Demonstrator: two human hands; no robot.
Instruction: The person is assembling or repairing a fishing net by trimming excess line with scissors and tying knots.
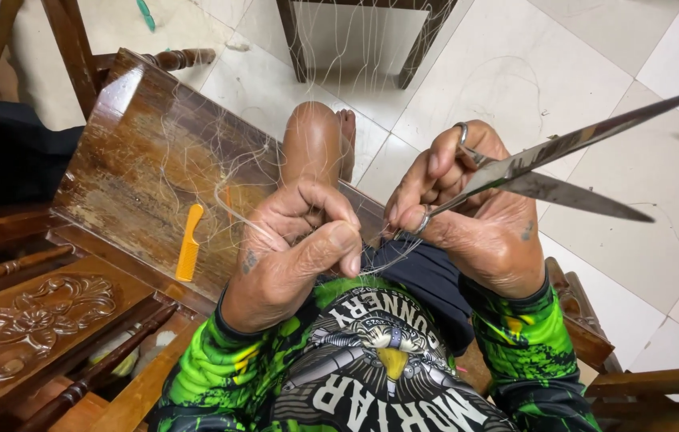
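My left hand (295,248) pinches thin clear fishing line (391,256) between thumb and forefinger, just above my lap. My right hand (467,212) grips a pair of large steel scissors (563,172) with fingers through the ring handles; the blades are parted and point up and to the right. The line runs between both hands and trails over the wooden surface. A bare knee (311,140) rises behind my left hand.
An orange comb (189,242) lies on a worn wooden table top (139,152) at left, draped with loose net strands. Carved wooden furniture (27,328) sits at lower left. White floor tiles (595,264) lie to the right, chair legs (355,40) at top.
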